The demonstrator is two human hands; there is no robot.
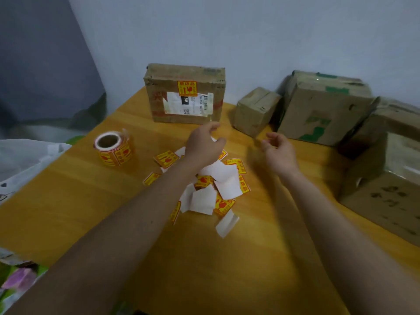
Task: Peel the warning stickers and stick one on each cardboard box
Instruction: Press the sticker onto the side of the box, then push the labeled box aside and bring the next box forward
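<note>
Hovering over a loose heap of glossy yellow stickers and white backing squares on the smooth wooden bench, both hands hold nothing visible: left hand loosely curled, right hand blurred, fingers relaxed. One creased, taped cardboard box already wears a sticker; the cylindrical roll stands left, plainer cardboard boxes right.

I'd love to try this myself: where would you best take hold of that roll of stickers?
Come from above: the sticker roll stands on end, its hollow core facing up. Put a thumb in the core and fingers on the outer wall nearest you, away from the loose tail at its far side.
</note>
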